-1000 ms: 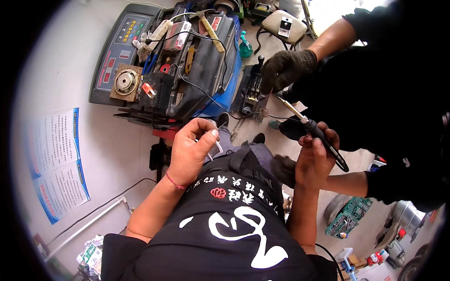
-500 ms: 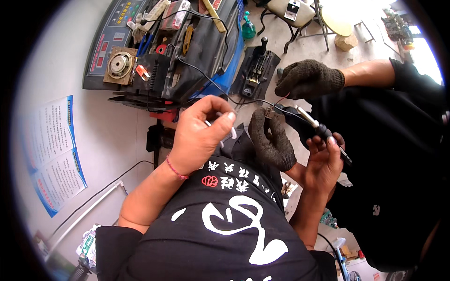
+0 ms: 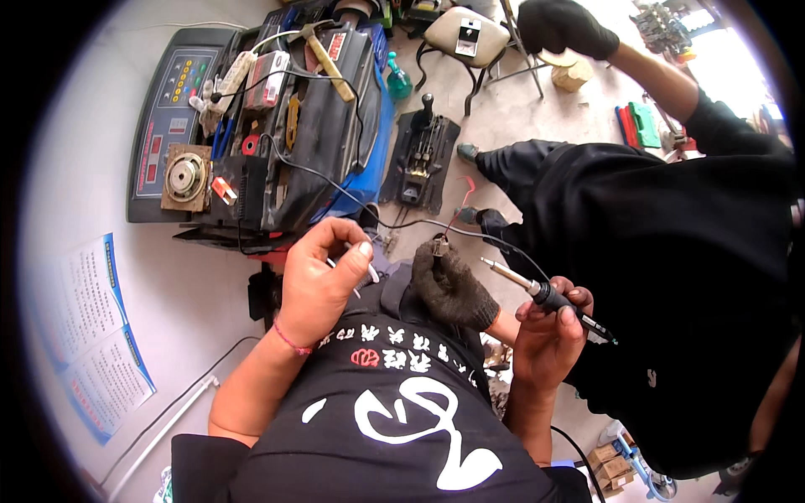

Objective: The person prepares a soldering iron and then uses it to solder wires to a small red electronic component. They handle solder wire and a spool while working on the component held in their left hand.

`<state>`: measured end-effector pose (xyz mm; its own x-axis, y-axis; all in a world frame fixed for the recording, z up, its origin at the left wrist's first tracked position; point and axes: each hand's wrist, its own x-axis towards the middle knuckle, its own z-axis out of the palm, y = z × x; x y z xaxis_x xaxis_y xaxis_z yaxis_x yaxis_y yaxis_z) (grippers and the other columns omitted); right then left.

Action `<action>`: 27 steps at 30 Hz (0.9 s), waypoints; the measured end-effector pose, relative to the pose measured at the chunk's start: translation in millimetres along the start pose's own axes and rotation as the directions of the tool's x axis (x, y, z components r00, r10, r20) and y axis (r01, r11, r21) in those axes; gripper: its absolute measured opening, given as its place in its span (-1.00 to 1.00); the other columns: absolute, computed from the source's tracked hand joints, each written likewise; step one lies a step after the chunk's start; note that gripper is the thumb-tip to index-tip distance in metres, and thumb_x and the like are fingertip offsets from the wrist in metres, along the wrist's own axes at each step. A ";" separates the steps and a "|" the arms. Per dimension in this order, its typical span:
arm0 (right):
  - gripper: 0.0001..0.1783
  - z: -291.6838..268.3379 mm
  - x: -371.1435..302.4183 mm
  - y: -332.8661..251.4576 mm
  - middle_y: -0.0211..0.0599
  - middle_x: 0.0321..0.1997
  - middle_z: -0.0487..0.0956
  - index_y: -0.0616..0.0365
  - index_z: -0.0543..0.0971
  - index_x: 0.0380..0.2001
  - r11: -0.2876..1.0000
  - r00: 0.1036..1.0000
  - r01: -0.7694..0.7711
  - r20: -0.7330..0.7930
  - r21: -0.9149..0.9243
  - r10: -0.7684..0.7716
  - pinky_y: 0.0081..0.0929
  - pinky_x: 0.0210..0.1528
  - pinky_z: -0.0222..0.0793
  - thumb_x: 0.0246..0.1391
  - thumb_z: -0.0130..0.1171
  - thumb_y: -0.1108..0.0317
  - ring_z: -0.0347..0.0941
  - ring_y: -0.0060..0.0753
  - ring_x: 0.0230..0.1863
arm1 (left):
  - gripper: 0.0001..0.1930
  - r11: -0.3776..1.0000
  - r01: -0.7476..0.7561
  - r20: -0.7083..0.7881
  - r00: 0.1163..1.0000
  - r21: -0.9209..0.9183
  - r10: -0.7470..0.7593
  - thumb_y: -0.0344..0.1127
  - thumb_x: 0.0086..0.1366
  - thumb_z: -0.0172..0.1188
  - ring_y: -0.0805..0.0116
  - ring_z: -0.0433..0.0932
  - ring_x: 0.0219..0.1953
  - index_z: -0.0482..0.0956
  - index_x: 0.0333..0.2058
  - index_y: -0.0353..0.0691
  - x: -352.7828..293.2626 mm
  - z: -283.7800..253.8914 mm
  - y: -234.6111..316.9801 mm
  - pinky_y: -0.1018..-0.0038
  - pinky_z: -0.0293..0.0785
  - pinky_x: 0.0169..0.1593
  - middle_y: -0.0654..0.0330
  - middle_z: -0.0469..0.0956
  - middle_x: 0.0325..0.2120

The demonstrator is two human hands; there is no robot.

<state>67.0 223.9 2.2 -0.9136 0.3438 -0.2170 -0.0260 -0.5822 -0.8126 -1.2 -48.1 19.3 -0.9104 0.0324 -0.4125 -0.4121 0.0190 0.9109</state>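
My left hand is closed, with thumb and fingers pinching a curled whitish wire, probably solder. In my right hand is a soldering iron, gripped by its black handle. Its metal tip points up and to the left, and its black cord loops across to the bench. Between my hands, a co-worker's gloved hand holds a small metal part. A thin red wire rises from that part. The iron's tip is apart from it. The co-worker's other gloved hand is raised at the far right.
A machine with a control panel at the left bears a speaker, a hammer and other tools. A gear shifter assembly and a green spray bottle stand on the floor beyond. A chair is farther back.
The co-worker's far gloved hand has left the red wire and moved up and away. My soldering iron now shows its bare tip, clear of the part. The whole view has shifted.
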 end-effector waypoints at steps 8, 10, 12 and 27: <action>-0.73 10.9 -0.8 4.1 -0.09 0.06 0.52 0.09 0.42 0.05 0.987 0.998 -0.007 0.055 0.158 -0.002 -0.34 -0.17 0.56 0.32 0.05 0.34 0.59 -0.35 -0.16 | -0.82 0.998 -0.011 0.002 1.000 -0.058 0.011 -0.30 0.35 0.28 0.50 0.54 -0.29 0.53 -0.24 -0.29 -8.4 -4.4 -10.3 0.53 0.47 -0.11 0.24 0.57 -0.38; -0.67 16.2 9.8 4.4 -0.08 0.01 0.50 0.11 0.39 0.05 0.979 0.999 0.029 -0.038 0.203 -0.022 -0.30 -0.19 0.62 0.26 0.11 0.34 0.59 -0.32 -0.22 | -0.81 0.996 -0.055 0.001 0.998 -0.076 0.056 -0.30 0.35 0.28 0.50 0.53 -0.28 0.52 -0.24 -0.29 -0.4 -4.9 -2.5 0.52 0.46 -0.11 0.24 0.56 -0.38; -0.65 14.6 14.1 11.3 -0.08 0.03 0.52 0.11 0.39 0.07 0.977 0.989 0.046 -0.145 0.208 -0.015 -0.28 -0.22 0.63 0.25 0.11 0.31 0.61 -0.31 -0.25 | -0.81 0.995 -0.074 -0.004 0.997 -0.066 0.074 -0.30 0.35 0.28 0.49 0.53 -0.27 0.52 -0.24 -0.29 2.4 -7.2 -3.4 0.52 0.46 -0.10 0.24 0.56 -0.37; -0.67 -9.7 7.3 16.0 0.01 -0.08 0.55 0.23 0.40 -0.01 0.999 0.976 0.014 -0.220 0.050 -0.002 -0.26 -0.22 0.63 0.20 0.11 0.34 0.62 -0.13 -0.37 | -0.85 0.988 -0.087 0.139 0.988 0.128 0.069 -0.36 0.34 0.29 0.64 0.46 -0.33 0.57 -0.24 -0.32 -3.7 19.8 -3.1 0.62 0.42 -0.19 0.35 0.54 -0.38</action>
<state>63.8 224.2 -17.7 -0.8019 0.4988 -0.3288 -0.0586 -0.6135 -0.7875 4.3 -28.5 17.8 -0.9226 0.1721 -0.3451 -0.3231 0.1438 0.9354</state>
